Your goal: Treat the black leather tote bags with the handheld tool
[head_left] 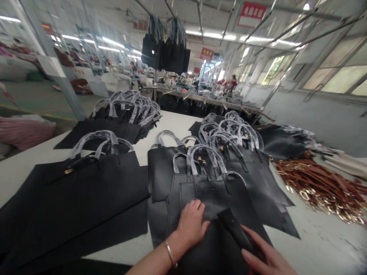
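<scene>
A pale worktable (318,236) stood in a long factory hall lit by tube lights, with windows (338,72) along the right wall and a red sign (252,14) overhead. Black bags (169,53) hung from a rack above the far end. On the table, flat black totes (80,191) with wrapped handles lay in overlapping stacks at left and center; whether they held anything could not be told. Brown straps (318,181) with gold-toned rings were heaped at right. The nearest tote (212,191) lay at the table's front, under a worker's left hand (192,222), palm down, fingers slightly bent and grasping nothing. The right hand (268,256) was closed around a narrow black piece (235,227) above the same tote.
</scene>
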Demonstrator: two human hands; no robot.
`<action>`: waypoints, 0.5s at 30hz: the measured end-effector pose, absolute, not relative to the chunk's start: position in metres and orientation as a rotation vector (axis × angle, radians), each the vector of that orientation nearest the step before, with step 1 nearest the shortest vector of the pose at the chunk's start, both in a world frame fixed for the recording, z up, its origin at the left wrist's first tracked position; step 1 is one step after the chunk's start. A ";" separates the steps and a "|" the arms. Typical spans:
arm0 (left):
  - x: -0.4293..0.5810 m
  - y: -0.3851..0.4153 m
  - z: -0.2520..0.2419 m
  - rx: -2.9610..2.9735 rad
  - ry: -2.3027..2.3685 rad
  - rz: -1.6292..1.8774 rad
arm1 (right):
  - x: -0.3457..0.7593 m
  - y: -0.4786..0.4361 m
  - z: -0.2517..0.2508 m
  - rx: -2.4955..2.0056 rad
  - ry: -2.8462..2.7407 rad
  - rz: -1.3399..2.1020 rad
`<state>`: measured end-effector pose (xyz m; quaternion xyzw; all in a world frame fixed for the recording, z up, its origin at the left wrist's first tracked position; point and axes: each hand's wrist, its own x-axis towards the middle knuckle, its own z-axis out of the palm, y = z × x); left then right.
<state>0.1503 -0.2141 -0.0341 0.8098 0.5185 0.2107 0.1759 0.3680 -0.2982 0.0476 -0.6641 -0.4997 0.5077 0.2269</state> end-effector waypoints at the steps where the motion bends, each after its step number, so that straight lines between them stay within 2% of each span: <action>1: 0.152 -0.224 -0.035 2.279 1.449 0.591 | 0.365 -0.294 0.050 -1.851 -1.348 1.446; 8: 0.150 -0.277 -0.050 2.222 1.343 0.597 | 0.349 -0.262 0.049 -1.738 -1.396 1.666; 15: 0.147 -0.283 -0.053 2.301 1.269 0.636 | 0.336 -0.232 0.051 -1.757 -1.363 1.775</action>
